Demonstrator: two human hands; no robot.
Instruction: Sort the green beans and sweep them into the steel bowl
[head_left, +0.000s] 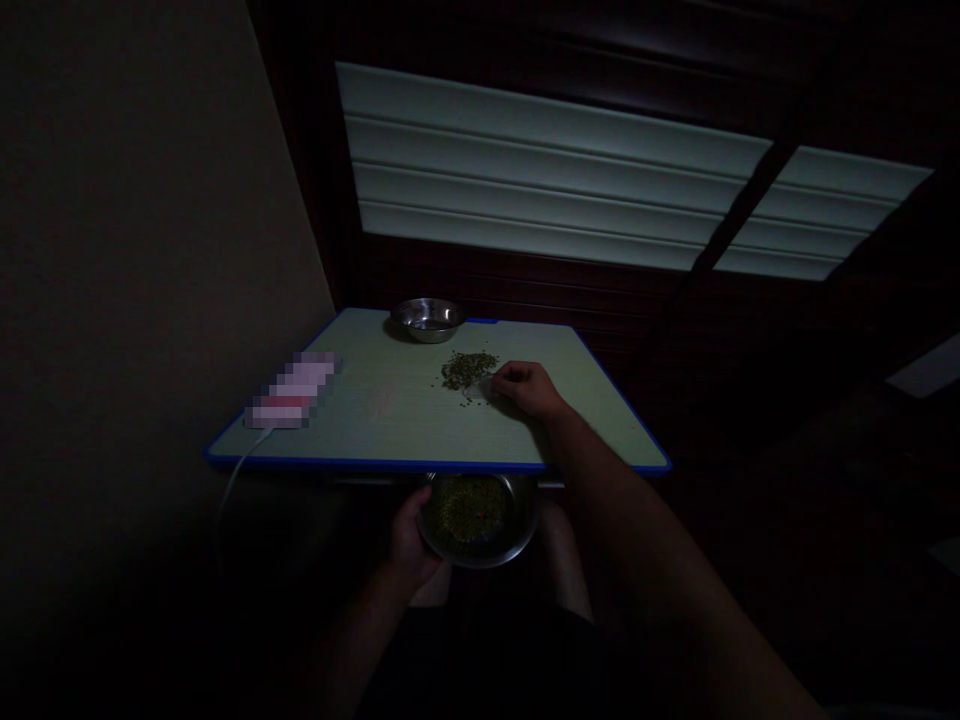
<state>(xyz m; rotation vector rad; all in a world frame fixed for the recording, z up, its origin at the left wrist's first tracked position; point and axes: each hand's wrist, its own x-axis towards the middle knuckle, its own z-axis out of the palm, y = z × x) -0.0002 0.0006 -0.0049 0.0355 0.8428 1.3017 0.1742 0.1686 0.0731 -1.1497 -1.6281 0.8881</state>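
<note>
My left hand (411,535) grips the left rim of a steel bowl (517,545), held just below the table's front edge over my lap. Small green grains (469,508), perhaps beans or seeds, fill part of it. On the table, my right hand (526,388) is closed in a pinch on a small, pale, see-through piece (480,388), too dim to name. This piece touches the lower right side of a loose pile of similar grains (466,368). A few stray grains lie around the pile.
A second steel bowl (429,320) stands at the back of the pale, blue-edged table (360,430). At the left lies a blurred-out pinkish object (294,392) with a white cable (234,475) hanging over the edge. A wall (165,250) rises at the left, with slatted panels (540,170) behind.
</note>
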